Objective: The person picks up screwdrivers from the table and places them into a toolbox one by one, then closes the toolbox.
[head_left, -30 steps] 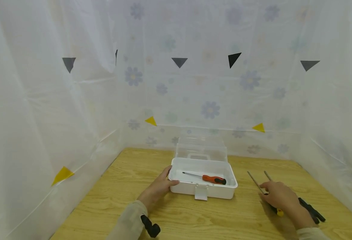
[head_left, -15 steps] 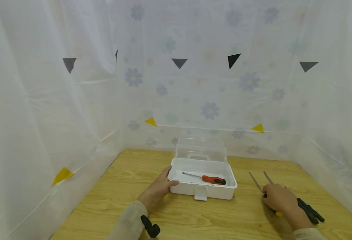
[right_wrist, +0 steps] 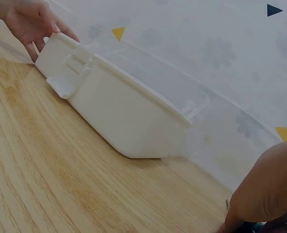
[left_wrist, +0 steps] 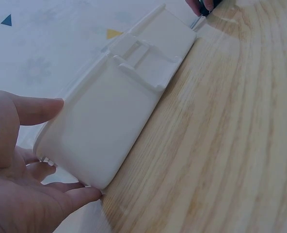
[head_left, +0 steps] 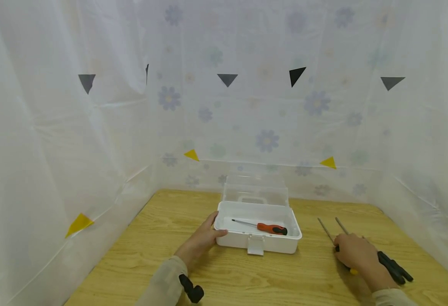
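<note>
Left hand (head_left: 204, 239) lies open, fingers straight; right hand (head_left: 355, 251) is curled.

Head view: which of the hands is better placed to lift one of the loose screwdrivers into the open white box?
Probably the right hand: it already rests on the two loose screwdrivers lying right of the white box. The left hand is at the box's left end, steadying it, with the box between it and those tools.
</note>
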